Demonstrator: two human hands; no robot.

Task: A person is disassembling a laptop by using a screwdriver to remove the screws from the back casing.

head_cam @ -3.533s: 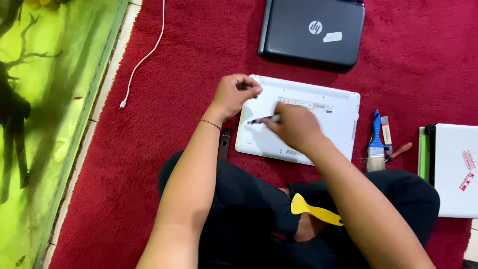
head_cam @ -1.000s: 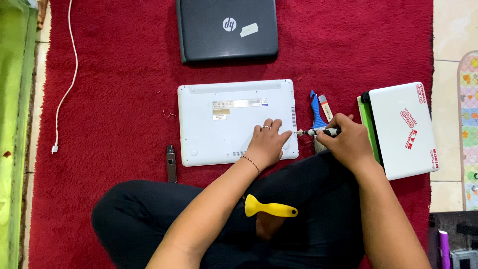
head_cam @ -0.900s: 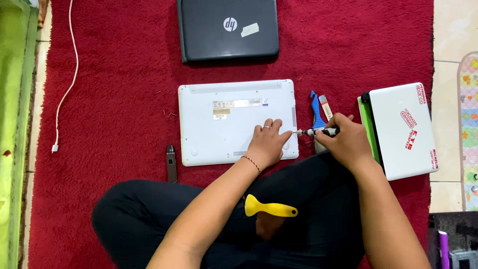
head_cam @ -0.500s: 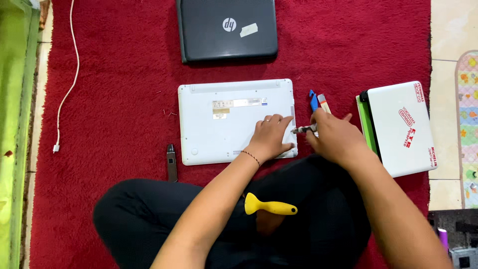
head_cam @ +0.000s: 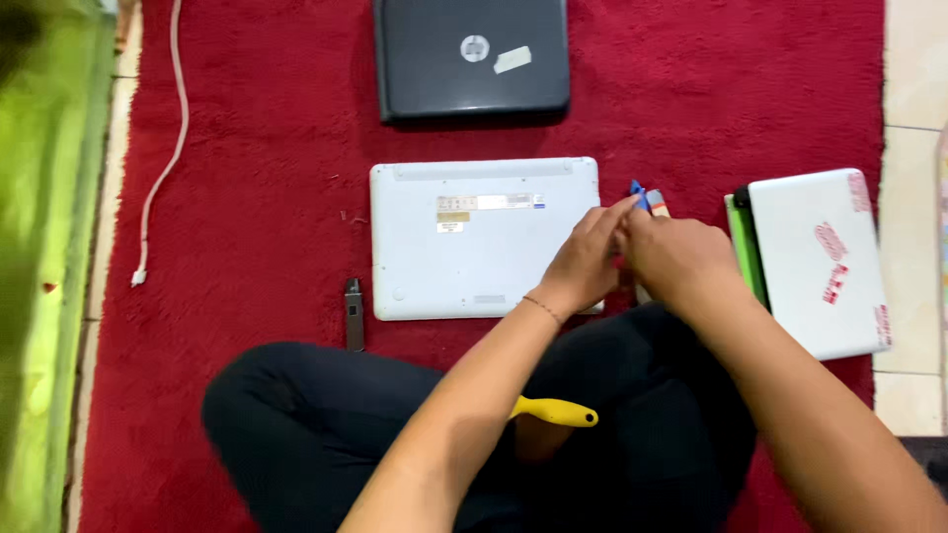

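A white laptop (head_cam: 474, 257) lies bottom-up on the red carpet (head_cam: 257, 148) in front of my crossed legs. My left hand (head_cam: 583, 262), with a thin bracelet at the wrist, rests over the laptop's right edge, fingers stretched toward my right hand (head_cam: 681, 255). The two hands meet fingertip to fingertip just off that edge. My right hand is curled closed; the slim dark screwdriver it held a moment ago is hidden between the hands. A blue-handled tool (head_cam: 637, 190) pokes out just above my fingers.
A dark grey laptop (head_cam: 472, 54) lies closed further away. A second white laptop (head_cam: 820, 262) sits on a green edge (head_cam: 739, 237) at the right. A yellow pry tool (head_cam: 553, 412) rests on my lap, a small dark stick (head_cam: 354, 313) left of it. White cable (head_cam: 163, 158) at left.
My right hand has moved left from the white laptop at the right until it meets my left hand at the laptop's right edge. The screwdriver is no longer visible.
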